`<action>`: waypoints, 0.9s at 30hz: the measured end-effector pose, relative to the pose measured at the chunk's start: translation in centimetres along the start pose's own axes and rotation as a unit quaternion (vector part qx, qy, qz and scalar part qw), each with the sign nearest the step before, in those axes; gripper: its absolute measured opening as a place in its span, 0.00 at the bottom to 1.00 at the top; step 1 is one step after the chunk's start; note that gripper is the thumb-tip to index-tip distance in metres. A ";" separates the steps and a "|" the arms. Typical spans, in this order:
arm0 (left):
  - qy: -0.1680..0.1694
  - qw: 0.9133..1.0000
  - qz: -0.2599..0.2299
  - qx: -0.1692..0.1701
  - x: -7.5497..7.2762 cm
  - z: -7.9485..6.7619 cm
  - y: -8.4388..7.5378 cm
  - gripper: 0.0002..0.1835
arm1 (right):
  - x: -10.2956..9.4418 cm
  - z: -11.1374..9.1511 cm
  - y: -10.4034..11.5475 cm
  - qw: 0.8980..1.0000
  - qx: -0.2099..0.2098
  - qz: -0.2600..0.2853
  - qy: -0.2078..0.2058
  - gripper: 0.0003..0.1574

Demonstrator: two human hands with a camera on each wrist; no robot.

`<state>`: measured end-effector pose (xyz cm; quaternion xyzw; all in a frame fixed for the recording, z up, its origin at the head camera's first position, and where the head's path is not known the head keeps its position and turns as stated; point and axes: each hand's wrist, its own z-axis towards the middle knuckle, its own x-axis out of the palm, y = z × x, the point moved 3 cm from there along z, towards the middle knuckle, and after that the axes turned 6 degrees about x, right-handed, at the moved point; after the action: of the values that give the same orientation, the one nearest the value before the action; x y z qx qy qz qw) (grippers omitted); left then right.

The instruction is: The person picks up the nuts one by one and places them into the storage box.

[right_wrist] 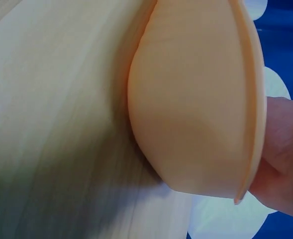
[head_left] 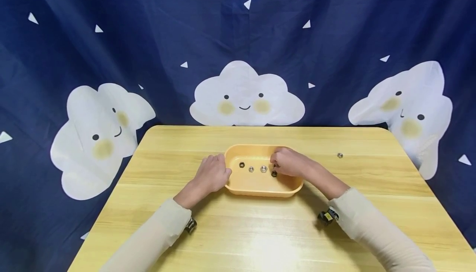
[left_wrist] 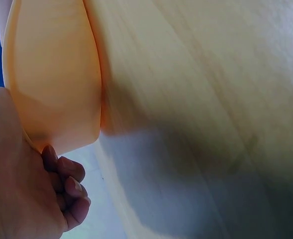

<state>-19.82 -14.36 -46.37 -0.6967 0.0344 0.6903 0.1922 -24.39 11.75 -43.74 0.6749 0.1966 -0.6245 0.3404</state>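
A shallow yellow tray (head_left: 256, 192) with rounded corners stands on the wooden table. My left hand (head_left: 215, 173) grips its left rim; the curled fingers (left_wrist: 72, 191) show at the tray's end in the left wrist view. My right hand (head_left: 291, 162) reaches over the right side into the tray, fingers bent down. At its fingertips is a dark nut (head_left: 276, 165), partly covered by the fingers. Close below lies another black nut (head_left: 274, 174). Further left in the tray lie a larger silver nut (head_left: 263, 169), a smaller silver nut (head_left: 251, 169) and a black nut (head_left: 242, 165). In the right wrist view the tray wall hides the right fingers.
One silver nut (head_left: 340, 155) lies on the table (head_left: 238, 230) to the right of the tray. A dark blue curtain (head_left: 238, 28) with white clouds hangs behind the table's far edge. Small dark devices are strapped at both wrists.
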 end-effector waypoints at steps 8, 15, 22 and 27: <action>-0.003 1.000 0.002 0.003 -0.1 0.0 0.0 0.13 | -1.2 -0.6 0.0 1.000 0.001 -0.014 -0.026 0.05; 0.001 1.000 0.010 0.006 -0.1 0.0 0.0 0.13 | -2.2 -1.4 -0.5 0.998 0.019 -0.019 -0.051 0.06; 0.002 1.000 0.009 0.001 -0.2 0.1 -0.1 0.14 | -2.9 -2.0 -0.8 0.997 0.023 -0.023 -0.066 0.11; 0.002 1.000 0.011 0.003 -0.1 0.0 -0.1 0.14 | -3.0 -2.4 -1.2 0.997 0.028 -0.018 -0.073 0.12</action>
<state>-19.80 -14.30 -46.30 -0.6973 0.0444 0.6906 0.1865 -23.96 14.73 -41.13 0.6330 0.1659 -0.6835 0.3234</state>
